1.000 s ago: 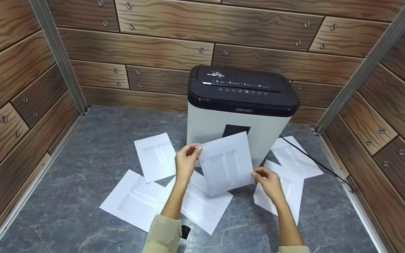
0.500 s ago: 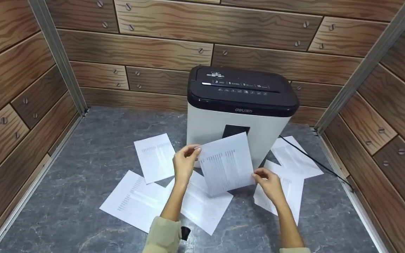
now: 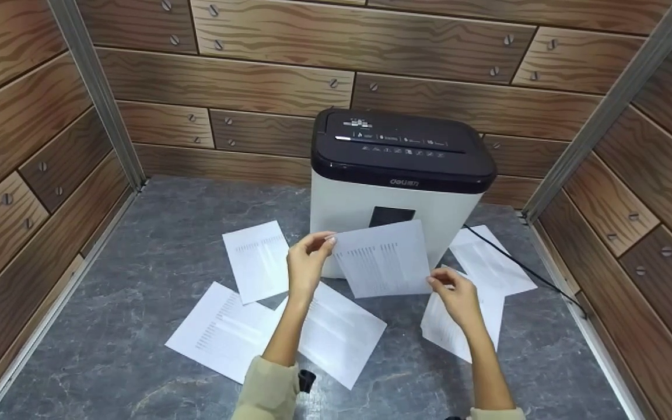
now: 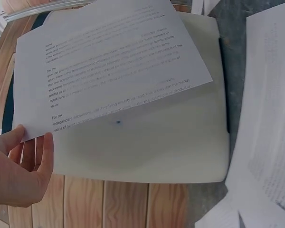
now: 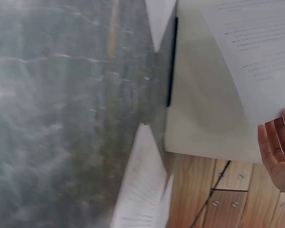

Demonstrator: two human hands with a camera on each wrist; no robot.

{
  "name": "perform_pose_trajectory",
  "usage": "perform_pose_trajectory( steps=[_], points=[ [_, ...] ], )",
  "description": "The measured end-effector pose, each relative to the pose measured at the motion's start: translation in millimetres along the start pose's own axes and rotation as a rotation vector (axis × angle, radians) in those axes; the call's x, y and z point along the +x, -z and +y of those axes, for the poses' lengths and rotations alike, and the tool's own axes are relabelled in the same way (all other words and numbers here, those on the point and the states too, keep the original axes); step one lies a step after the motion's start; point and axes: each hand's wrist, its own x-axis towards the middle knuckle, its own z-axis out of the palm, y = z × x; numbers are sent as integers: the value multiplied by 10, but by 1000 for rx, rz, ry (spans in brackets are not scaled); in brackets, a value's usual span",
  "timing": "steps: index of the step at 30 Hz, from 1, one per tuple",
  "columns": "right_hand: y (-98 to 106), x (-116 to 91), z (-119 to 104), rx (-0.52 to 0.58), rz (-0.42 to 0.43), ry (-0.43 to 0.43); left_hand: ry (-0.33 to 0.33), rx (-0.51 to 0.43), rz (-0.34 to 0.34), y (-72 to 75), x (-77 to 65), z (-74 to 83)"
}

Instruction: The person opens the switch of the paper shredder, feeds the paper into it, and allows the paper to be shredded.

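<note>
A printed sheet of paper (image 3: 385, 262) is held up in front of the paper shredder (image 3: 336, 201), which has a white body and a black top. My left hand (image 3: 307, 259) pinches the sheet's upper left corner between thumb and fingers. At the right edge, low down, my right hand (image 3: 457, 294) pinches the same sheet. The left wrist view shows the left hand (image 4: 23, 166) gripping a corner of the paper (image 4: 109, 66), with the shredder's pale wall behind. In the right wrist view, the right hand (image 5: 280, 152) grips the paper's (image 5: 256, 71) other side.
Several printed sheets lie about: one sheet (image 3: 257, 262) left of the shredder, another sheet (image 3: 342, 335) in front, and a sheet (image 3: 493, 262) at right. A black cord (image 3: 522, 265) runs from the shredder to the right wall. Wood-patterned walls (image 3: 225, 76) enclose the grey surface (image 3: 108, 280).
The held sheet has turned and its lower edge has risen, so it sits more level. My right hand has moved slightly right and up; the left hand still grips its corner.
</note>
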Motion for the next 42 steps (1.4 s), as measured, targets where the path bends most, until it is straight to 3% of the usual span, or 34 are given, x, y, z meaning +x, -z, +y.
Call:
perform_pose_trajectory(
  steps=[4,12,19,27,36,42],
  points=[
    [95,44,-169,-19,31,46,-34,-53,-19,20,15,181],
    [314,129,-606,-23,119,143,-119,-108,-55,95,-18,858],
    [506,239,-1010,-47,218,196,-202,-172,-69,87,146,1005],
    [690,356,-1485,-38,300,254,-347,-220,-54,81,310,1345],
    [873,488,-1889,-52,453,319,-495,-408,-37,6,391,1687],
    [880,707,-2036,10,583,387,-618,-503,-38,-78,543,1758]
  ],
)
